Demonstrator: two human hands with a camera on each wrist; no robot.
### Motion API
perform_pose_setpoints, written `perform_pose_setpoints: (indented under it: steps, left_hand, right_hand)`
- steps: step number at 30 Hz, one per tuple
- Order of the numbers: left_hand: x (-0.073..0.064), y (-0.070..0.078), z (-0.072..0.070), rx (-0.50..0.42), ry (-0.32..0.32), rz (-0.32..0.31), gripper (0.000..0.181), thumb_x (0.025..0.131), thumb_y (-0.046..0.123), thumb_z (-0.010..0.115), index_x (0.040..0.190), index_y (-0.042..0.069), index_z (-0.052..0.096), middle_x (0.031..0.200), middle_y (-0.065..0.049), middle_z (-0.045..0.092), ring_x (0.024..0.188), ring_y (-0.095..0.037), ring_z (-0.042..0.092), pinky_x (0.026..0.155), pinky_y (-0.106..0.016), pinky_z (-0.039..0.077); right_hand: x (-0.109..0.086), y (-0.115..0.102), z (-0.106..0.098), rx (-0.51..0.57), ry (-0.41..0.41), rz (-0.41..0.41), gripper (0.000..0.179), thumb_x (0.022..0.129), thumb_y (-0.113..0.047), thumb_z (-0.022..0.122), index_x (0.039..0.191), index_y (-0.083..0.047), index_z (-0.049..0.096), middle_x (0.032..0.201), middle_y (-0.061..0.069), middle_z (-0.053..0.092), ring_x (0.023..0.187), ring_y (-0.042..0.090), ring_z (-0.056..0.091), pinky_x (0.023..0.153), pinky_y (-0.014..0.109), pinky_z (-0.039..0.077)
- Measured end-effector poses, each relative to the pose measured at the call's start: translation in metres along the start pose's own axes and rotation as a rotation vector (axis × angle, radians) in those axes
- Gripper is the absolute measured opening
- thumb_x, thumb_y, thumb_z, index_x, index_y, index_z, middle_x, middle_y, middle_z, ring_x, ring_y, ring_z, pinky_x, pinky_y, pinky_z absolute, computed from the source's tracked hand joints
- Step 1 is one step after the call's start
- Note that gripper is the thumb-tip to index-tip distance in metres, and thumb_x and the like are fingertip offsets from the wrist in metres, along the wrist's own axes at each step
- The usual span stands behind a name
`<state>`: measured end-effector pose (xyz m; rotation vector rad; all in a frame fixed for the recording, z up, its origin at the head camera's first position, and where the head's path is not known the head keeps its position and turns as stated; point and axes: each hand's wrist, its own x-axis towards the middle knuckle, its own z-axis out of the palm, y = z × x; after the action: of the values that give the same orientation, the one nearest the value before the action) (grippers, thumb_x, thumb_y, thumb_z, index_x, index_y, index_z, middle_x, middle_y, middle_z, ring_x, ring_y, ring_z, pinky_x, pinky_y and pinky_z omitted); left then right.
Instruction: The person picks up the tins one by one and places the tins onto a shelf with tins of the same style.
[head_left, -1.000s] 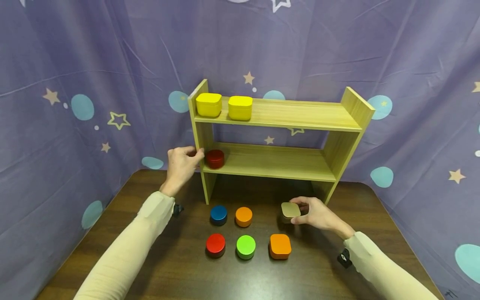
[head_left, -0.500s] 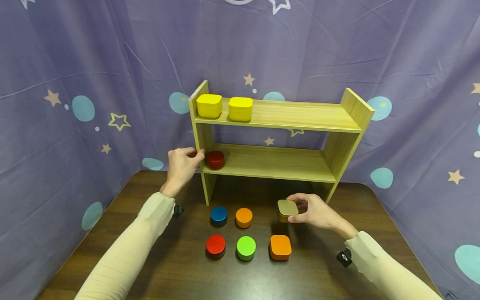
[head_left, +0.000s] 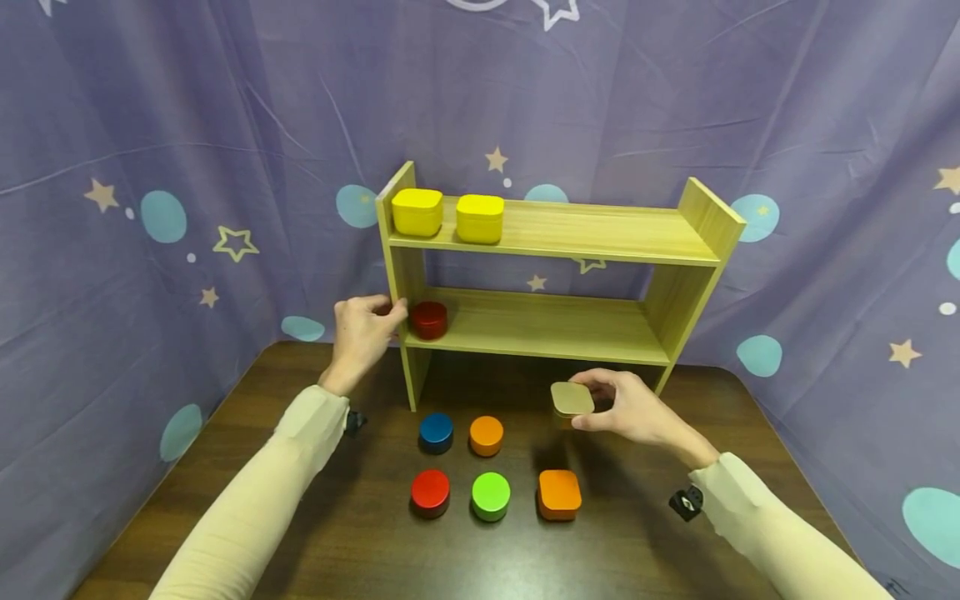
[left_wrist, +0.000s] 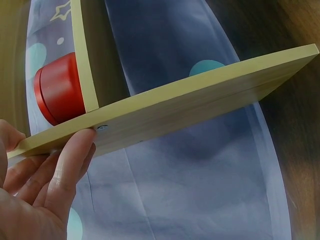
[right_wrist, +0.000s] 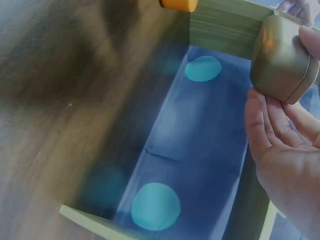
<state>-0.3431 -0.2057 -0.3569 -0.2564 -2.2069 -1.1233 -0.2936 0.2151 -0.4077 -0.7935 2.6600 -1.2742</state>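
Observation:
In the head view my right hand (head_left: 626, 406) grips a gold square tin (head_left: 572, 398) by its sides, raised over the table in front of the shelf. The right wrist view shows the gold tin (right_wrist: 282, 60) between thumb and fingers. My left hand (head_left: 365, 333) pinches the left side panel of the wooden two-tier shelf (head_left: 540, 325). From the left wrist, the thumb and fingers lie on either side of that panel (left_wrist: 200, 82). Just inside it, a dark red round tin (head_left: 430, 320) sits on the lower tier.
Two yellow square tins (head_left: 480, 219) stand at the upper tier's left end. On the table are a blue round tin (head_left: 437, 433), an orange round tin (head_left: 486, 436), a red round tin (head_left: 431, 493), a green round tin (head_left: 491, 497) and an orange square tin (head_left: 559, 494).
My right hand has lifted the gold tin off the table and moved it slightly left and up toward the shelf. The left hand stays on the side panel.

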Motion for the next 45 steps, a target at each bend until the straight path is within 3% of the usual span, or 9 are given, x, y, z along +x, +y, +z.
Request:
perform_pose_setpoints:
  steps: [4, 6, 14, 23, 31, 39, 45]
  left_hand:
    - [0.0, 0.0, -0.001, 0.0, 0.003, 0.005, 0.038, 0.097, 0.016, 0.074, 0.062, 0.001, 0.073, 0.066, -0.017, 0.077, 0.046, -0.006, 0.066, 0.045, -0.013, 0.048]
    - [0.0, -0.001, 0.0, -0.006, 0.002, 0.007, 0.038, 0.097, 0.016, 0.074, 0.062, 0.001, 0.074, 0.066, -0.017, 0.077, 0.045, -0.004, 0.065, 0.045, -0.013, 0.048]
    - [0.0, 0.0, 0.0, -0.015, 0.001, 0.012, 0.038, 0.098, 0.014, 0.074, 0.062, -0.001, 0.073, 0.066, -0.019, 0.077, 0.052, -0.034, 0.075, 0.044, -0.012, 0.048]
    - [-0.001, -0.001, 0.0, -0.035, 0.001, 0.008, 0.038, 0.098, 0.015, 0.073, 0.063, -0.001, 0.074, 0.067, -0.019, 0.077, 0.056, -0.043, 0.075, 0.045, -0.012, 0.049]
    - [0.001, -0.002, 0.0, -0.018, 0.009, 0.025, 0.04, 0.097, 0.015, 0.074, 0.06, 0.0, 0.072, 0.063, -0.017, 0.076, 0.044, -0.004, 0.064, 0.043, -0.013, 0.047]
    - [0.002, -0.003, 0.001, -0.032, 0.022, 0.049, 0.04, 0.097, 0.012, 0.074, 0.059, 0.0, 0.072, 0.062, -0.018, 0.075, 0.045, 0.007, 0.056, 0.044, -0.009, 0.042]
    - [0.0, -0.003, 0.001, -0.042, 0.014, 0.034, 0.04, 0.097, 0.012, 0.074, 0.059, 0.0, 0.073, 0.062, -0.018, 0.075, 0.045, 0.01, 0.055, 0.044, -0.009, 0.044]
  right_hand:
    - [0.001, -0.007, 0.0, 0.006, 0.004, -0.019, 0.056, 0.088, -0.021, 0.091, 0.136, -0.002, 0.069, 0.11, 0.009, 0.079, 0.096, 0.012, 0.072, 0.083, 0.022, 0.058]
    - [0.001, -0.011, -0.001, -0.003, 0.018, -0.025, 0.056, 0.088, -0.021, 0.091, 0.136, -0.003, 0.069, 0.11, 0.008, 0.079, 0.094, 0.011, 0.072, 0.082, 0.022, 0.057]
    - [0.006, -0.031, -0.008, 0.002, 0.101, -0.058, 0.055, 0.086, -0.015, 0.092, 0.135, -0.003, 0.07, 0.107, 0.011, 0.077, 0.09, 0.013, 0.07, 0.082, 0.023, 0.056]
    - [0.012, -0.05, -0.019, -0.031, 0.135, -0.11, 0.055, 0.086, -0.013, 0.091, 0.137, -0.003, 0.07, 0.109, 0.011, 0.076, 0.089, 0.011, 0.069, 0.083, 0.023, 0.056]
    - [0.017, -0.069, -0.028, -0.012, 0.157, -0.176, 0.051, 0.086, -0.008, 0.09, 0.133, -0.002, 0.072, 0.114, 0.012, 0.076, 0.096, 0.009, 0.071, 0.089, 0.019, 0.056]
    - [0.019, -0.085, -0.039, 0.016, 0.184, -0.207, 0.05, 0.085, -0.004, 0.089, 0.132, -0.001, 0.073, 0.114, 0.014, 0.075, 0.094, 0.008, 0.071, 0.088, 0.015, 0.054]
    - [0.018, -0.099, -0.051, 0.014, 0.229, -0.21, 0.05, 0.084, -0.002, 0.089, 0.132, -0.001, 0.073, 0.108, 0.003, 0.075, 0.091, 0.007, 0.071, 0.085, 0.014, 0.054]
